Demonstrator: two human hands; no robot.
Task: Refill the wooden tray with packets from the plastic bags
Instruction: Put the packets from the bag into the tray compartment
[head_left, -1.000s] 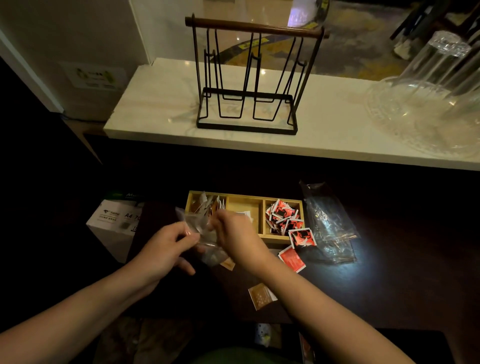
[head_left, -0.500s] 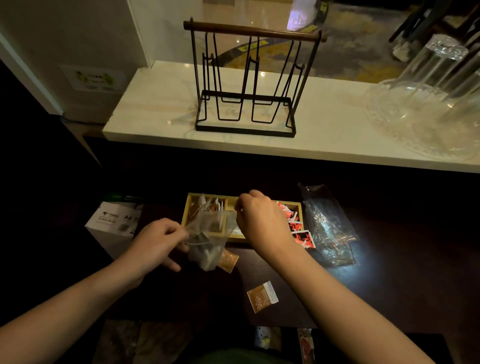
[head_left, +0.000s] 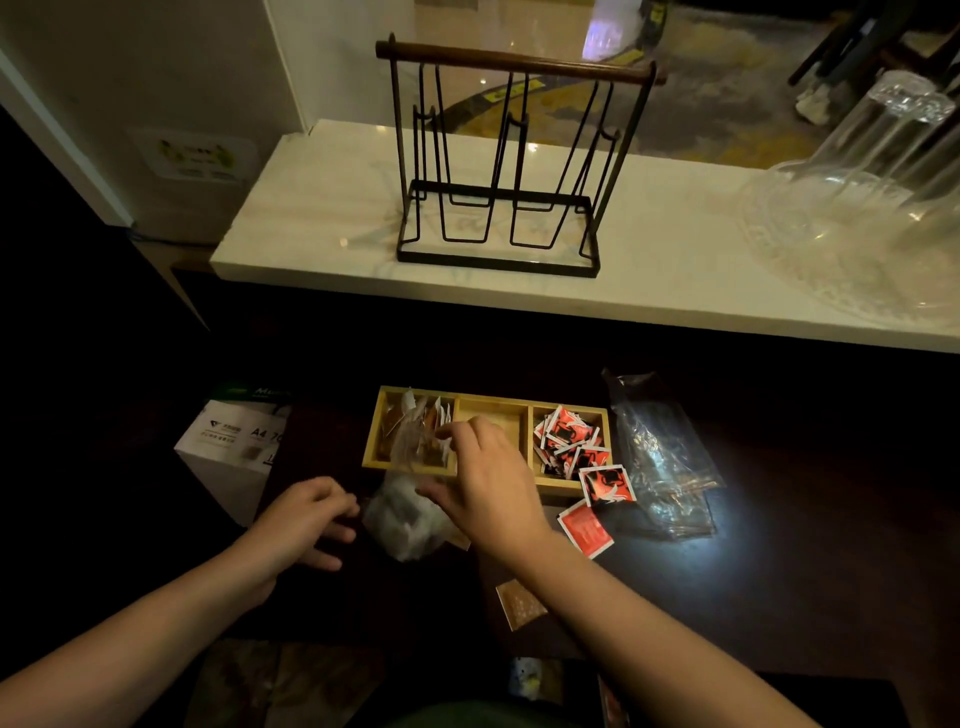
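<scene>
The wooden tray (head_left: 492, 408) lies on the dark table and has three compartments. Its left one holds brown and white packets (head_left: 415, 426), the middle one shows bare wood, and the right one is heaped with red packets (head_left: 566, 439). A clear plastic bag (head_left: 402, 519) with packets inside lies in front of the tray, its upper end over the left compartment. My right hand (head_left: 485, 480) grips that bag, fingertips at the left divider and thumb low on the plastic. My left hand (head_left: 304, 517) sits just left of the bag with loosely curled fingers.
A crumpled clear bag (head_left: 662, 467) lies right of the tray. Two red packets (head_left: 587, 527) and a brown packet (head_left: 522, 603) lie loose on the table. A white paper box (head_left: 234, 447) stands at the left. A wire rack (head_left: 506, 166) and glassware (head_left: 857, 234) stand on the marble ledge.
The bag came down from mid-air onto the table at the left compartment. My right hand moved back from the middle compartment to the bag. My left hand loosened its pinch.
</scene>
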